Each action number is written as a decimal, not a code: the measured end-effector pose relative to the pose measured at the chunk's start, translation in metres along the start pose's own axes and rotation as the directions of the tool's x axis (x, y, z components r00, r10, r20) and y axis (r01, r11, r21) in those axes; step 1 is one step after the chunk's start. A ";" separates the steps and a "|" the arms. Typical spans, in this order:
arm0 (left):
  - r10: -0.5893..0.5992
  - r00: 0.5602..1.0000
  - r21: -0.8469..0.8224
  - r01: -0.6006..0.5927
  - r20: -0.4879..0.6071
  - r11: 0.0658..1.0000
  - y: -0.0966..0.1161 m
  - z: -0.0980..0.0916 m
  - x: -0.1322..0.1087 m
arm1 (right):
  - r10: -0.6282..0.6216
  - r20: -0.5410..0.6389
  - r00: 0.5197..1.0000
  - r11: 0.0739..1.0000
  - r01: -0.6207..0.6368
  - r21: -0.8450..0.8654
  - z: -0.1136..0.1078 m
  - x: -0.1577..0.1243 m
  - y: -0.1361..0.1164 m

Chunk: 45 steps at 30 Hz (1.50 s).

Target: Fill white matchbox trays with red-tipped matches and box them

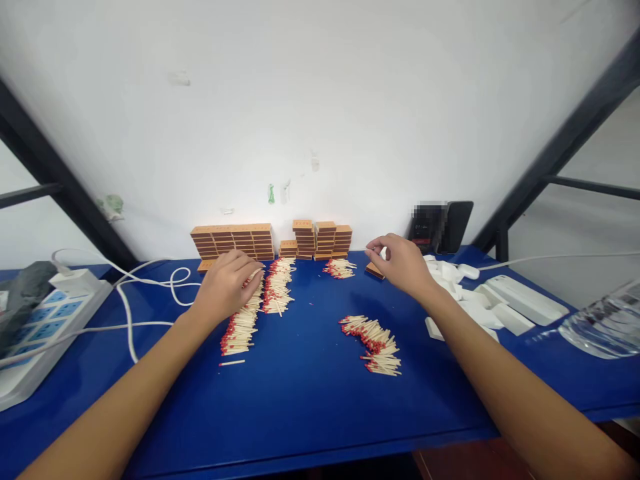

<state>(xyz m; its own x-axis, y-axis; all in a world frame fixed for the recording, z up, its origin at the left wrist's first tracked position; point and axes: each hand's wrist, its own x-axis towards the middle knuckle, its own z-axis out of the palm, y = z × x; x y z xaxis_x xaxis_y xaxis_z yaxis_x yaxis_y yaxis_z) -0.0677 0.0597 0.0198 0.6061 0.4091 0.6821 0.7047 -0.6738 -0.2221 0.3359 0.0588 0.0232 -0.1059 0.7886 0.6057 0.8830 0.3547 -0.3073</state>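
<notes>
My left hand (227,283) is curled over the upper end of a long row of red-tipped matches (241,330), with matches between its thumb and fingers. Beside that row lies a second row of matches (278,287). My right hand (400,263) is raised at the right with thumb and forefinger pinched together; what they hold, if anything, is too small to make out. Just below it a brown matchbox (374,270) lies on the blue table, partly hidden by the hand. A curved pile of matches (373,341) and a small pile (340,268) lie between the hands.
Stacked matchboxes (235,240) and shorter stacks (325,240) stand against the wall. White cables (131,320) and a power strip (55,320) lie left. At right are white plastic pieces (473,307), a phone (459,227) and a clear bottle (605,323). Black frame bars (555,150) slant up.
</notes>
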 end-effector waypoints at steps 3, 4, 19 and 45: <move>0.038 0.999 -0.030 -0.038 -0.005 0.999 0.010 0.000 0.002 | -0.110 0.038 0.993 0.992 0.107 0.059 0.002 0.015 -0.016; 0.043 0.999 -0.035 -0.043 -0.008 0.998 0.012 0.000 0.003 | -0.172 0.058 0.983 0.984 0.168 0.066 0.005 0.023 -0.025; 0.059 0.998 -0.018 -0.060 -0.027 0.998 0.011 0.002 0.001 | -0.408 0.339 0.847 0.719 0.528 -0.452 0.067 0.124 -0.096; 0.035 0.999 -0.049 -0.036 -0.007 0.998 0.012 0.002 0.002 | -0.457 0.311 0.834 0.681 0.552 -0.481 0.073 0.113 -0.086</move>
<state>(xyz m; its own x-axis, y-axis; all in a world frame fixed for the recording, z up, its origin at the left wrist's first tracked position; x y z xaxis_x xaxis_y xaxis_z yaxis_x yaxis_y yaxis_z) -0.0568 0.0536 0.0166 0.6282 0.3810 0.6783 0.6640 -0.7170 -0.2122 0.2146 0.1543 0.0645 -0.6337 0.6514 0.4172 0.7627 0.4357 0.4780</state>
